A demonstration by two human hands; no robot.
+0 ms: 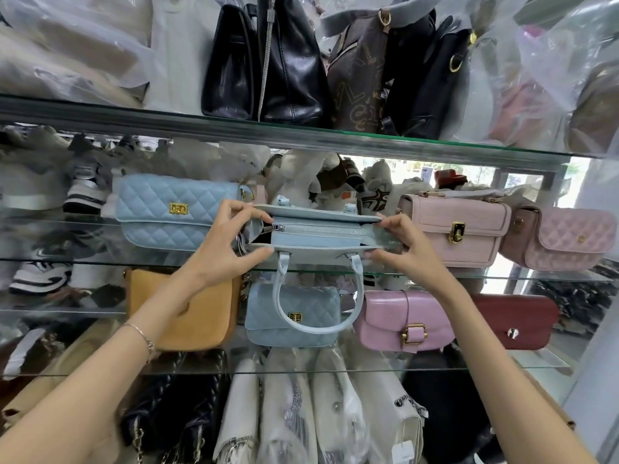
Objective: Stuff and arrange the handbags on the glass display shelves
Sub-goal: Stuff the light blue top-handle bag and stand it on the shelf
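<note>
A light blue handbag (318, 234) with a zipped top and two curved handles rests at the front edge of a glass shelf (100, 264), its top facing me. My left hand (227, 242) pinches its left end and my right hand (398, 246) pinches its right end. One handle (321, 296) hangs down over the shelf edge. To its left stands a blue quilted bag (174, 211); to its right a pink clasp bag (455, 229) and a pink quilted bag (566, 239).
The shelf below carries a mustard bag (197, 309), a small blue quilted bag (291, 316), a pink buckle bag (402, 321) and a dark red bag (516, 321). Black and brown bags (291, 58) stand on the top shelf. Plastic-wrapped bags fill the bottom.
</note>
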